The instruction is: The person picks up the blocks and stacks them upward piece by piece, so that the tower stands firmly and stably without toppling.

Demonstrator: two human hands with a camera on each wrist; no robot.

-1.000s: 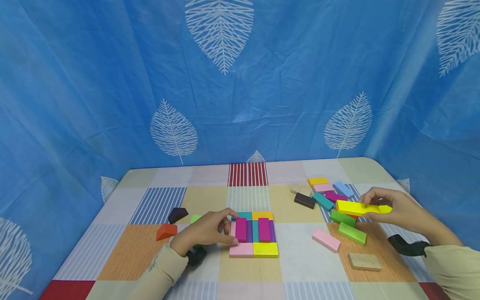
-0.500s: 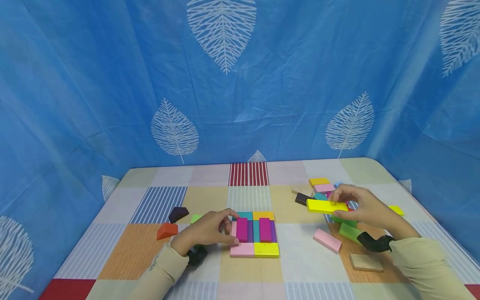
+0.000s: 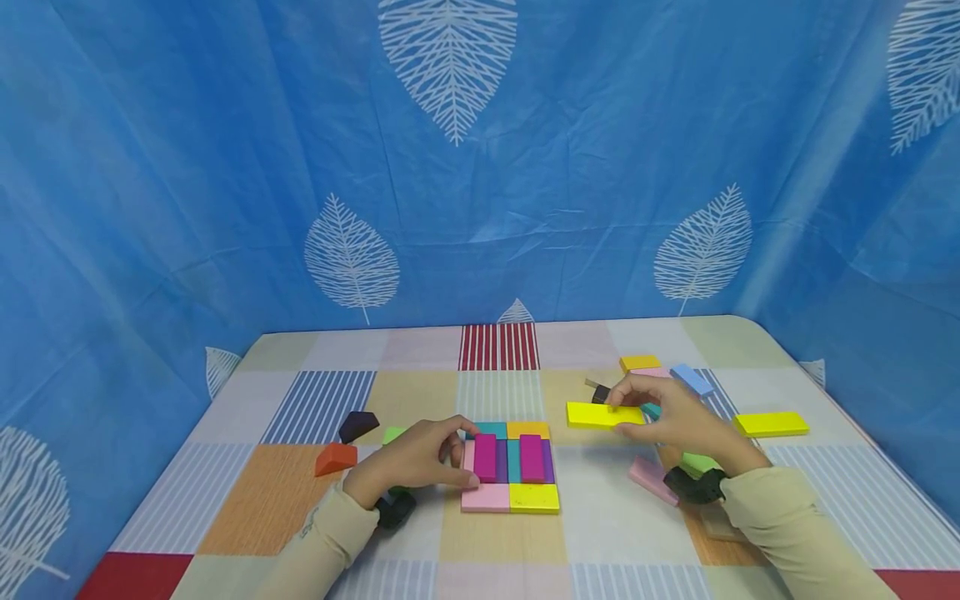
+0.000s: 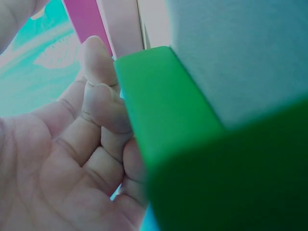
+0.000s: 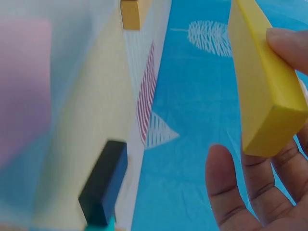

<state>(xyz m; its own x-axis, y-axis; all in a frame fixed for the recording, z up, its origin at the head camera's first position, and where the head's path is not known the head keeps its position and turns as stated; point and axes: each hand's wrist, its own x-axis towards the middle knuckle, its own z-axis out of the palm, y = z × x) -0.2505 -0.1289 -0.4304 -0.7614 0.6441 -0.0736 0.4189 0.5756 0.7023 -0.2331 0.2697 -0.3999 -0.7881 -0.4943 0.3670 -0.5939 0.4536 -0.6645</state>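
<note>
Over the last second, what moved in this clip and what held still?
The right hand carried a long yellow block leftward from over the loose pile toward the block square, uncovering a second yellow block lying on the table. The left hand stayed resting against the square's left edge; the square is unchanged.

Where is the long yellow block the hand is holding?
In the head view, the long yellow block is in the right hand, held above the table, right of the square of coloured blocks.
</note>
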